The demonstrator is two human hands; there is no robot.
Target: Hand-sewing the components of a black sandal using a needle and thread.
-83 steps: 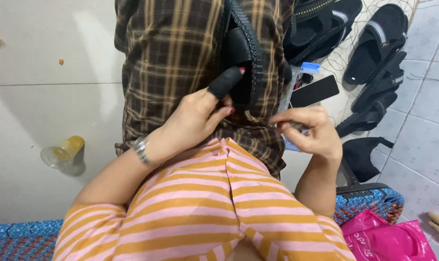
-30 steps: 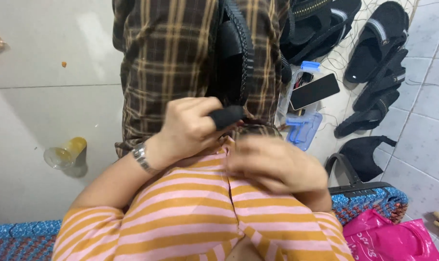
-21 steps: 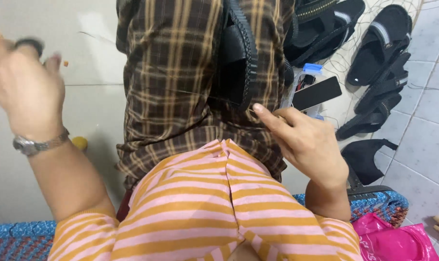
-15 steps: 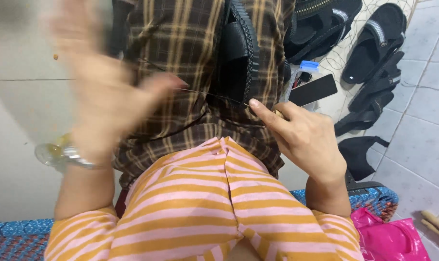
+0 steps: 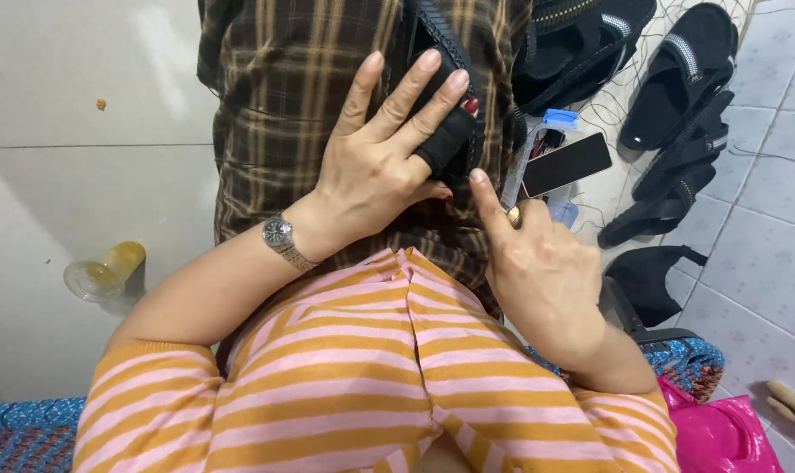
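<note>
The black woven sandal strap piece (image 5: 445, 96) lies on the brown plaid cloth (image 5: 283, 96) over your lap, its long axis running away from you. Your left hand (image 5: 371, 166) rests flat on it, fingers spread, gripping nothing. Your right hand (image 5: 537, 271), loosely curled, points its forefinger at the strap's near edge. Black sandals (image 5: 678, 79) crowd the right; bare floor (image 5: 64, 175) opens on the left.

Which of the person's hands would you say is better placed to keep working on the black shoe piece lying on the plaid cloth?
Probably the left hand: its fingers already lie across the black shoe piece on the plaid cloth. The right hand sits below, only its forefinger reaching the edge.
</note>
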